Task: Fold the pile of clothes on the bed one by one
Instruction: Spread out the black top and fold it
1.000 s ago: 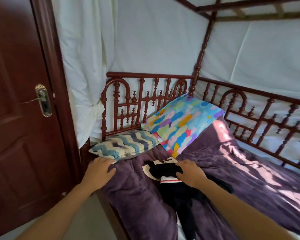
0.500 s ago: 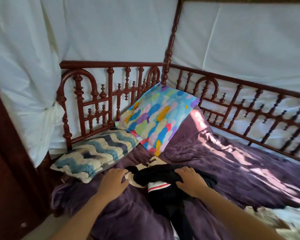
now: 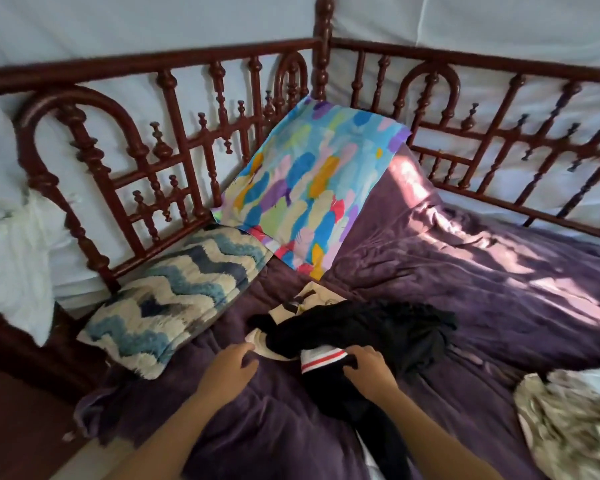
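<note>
Bedspread (image 3: 465, 289), hands (image 3: 227, 370) (image 3: 369, 374) palm-down at black garment (image 3: 368, 327)

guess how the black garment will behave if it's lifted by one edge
Probably floppy: the black garment lies crumpled in soft folds. It likely bunches easily, as under the fingers of the right hand. A long part runs toward the camera, so it may trail.

I'm looking into a bedroom in somebody's home; the bed (image 3: 482, 299) fills my view, spread with a purple blanket (image 3: 257, 431); a carved dark-wood railing (image 3: 153, 65) turns its corner; a many-coloured pillow (image 3: 312, 188) and a blue zigzag cushion (image 3: 174, 299) sit at the head; white drapes (image 3: 11, 230) hang behind; a black garment (image 3: 371, 327) and crumpled clothes (image 3: 568, 424) lie on top.
</note>
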### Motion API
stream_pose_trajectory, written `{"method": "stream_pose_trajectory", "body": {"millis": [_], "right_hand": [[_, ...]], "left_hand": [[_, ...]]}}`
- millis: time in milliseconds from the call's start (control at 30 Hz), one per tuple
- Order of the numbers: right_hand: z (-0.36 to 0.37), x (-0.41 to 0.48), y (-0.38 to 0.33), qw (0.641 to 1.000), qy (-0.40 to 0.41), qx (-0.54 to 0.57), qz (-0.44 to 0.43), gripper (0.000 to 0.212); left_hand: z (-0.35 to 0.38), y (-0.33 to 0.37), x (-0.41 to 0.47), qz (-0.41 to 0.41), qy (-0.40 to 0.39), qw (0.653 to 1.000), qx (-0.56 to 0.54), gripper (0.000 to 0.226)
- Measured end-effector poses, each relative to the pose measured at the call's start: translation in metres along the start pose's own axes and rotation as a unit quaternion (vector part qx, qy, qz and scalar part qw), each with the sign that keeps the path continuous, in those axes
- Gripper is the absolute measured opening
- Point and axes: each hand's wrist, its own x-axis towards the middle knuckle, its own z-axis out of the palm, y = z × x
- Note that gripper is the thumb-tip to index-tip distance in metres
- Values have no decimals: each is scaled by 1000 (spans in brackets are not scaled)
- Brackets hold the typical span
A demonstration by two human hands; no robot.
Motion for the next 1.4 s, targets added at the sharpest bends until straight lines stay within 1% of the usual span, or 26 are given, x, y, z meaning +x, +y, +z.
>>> {"method": "stream_pose_trajectory", "body": {"millis": [100,200,333,533,667,733,767,800,833,867,900,933,967,1000,1100,1167,1233,1267,1300,1333,1400], "right_hand": [[-2,8,11,999,8,10,50,44],[-10,21,13,995,26,17,90,45],[-5,38,4,990,19,23,138,47],[21,61,-1,982,-4,14,187,51],[27,78,6,980,-1,-27,197,54],[26,92,5,980,49,-67,181,60],[24,101,7,979,73,-87,168,66],[23,109,8,978,76,-116,157,74],[20,116,7,978,70,-136,141,81],[18,122,6,981,51,-143,118,85],[19,127,8,984,46,-154,82,85],[21,131,11,986,16,-155,57,83],[23,133,11,988,-20,-146,53,83],[25,134,10,987,-34,-145,51,83],[33,129,2,987,-11,-152,46,77],[38,119,-6,983,-33,-173,52,65],[47,101,-17,981,4,-183,61,48],[49,91,-21,980,42,-182,72,40],[52,81,-24,980,57,-168,95,35],[57,70,-26,982,47,-141,114,32],[69,47,-26,979,56,-144,131,35]], "left_hand": [[25,-7,15,-12,-60,998,-9,42],[31,-6,42,6,-105,994,-14,43],[34,-1,96,50,-120,991,-1,45],[57,18,162,122,-148,979,64,52],[70,32,185,156,-132,973,108,61],[78,39,193,161,-159,967,118,69],[82,43,196,157,-178,964,118,71],[85,48,197,152,-192,963,117,68],[87,51,198,147,-198,963,113,62],[89,54,199,146,-198,963,109,52],[90,55,198,146,-200,964,98,44],[91,55,196,145,-206,964,82,42],[92,54,192,148,-214,963,69,43],[93,52,189,157,-220,961,62,44],[92,39,169,191,-243,949,53,45],[92,28,151,194,-260,945,42,44],[91,20,134,193,-268,944,22,40],[90,18,125,193,-276,942,16,38],[87,17,117,194,-284,939,16,38],[85,16,110,200,-290,936,21,39],[82,15,98,219,-292,930,36,39]]}}
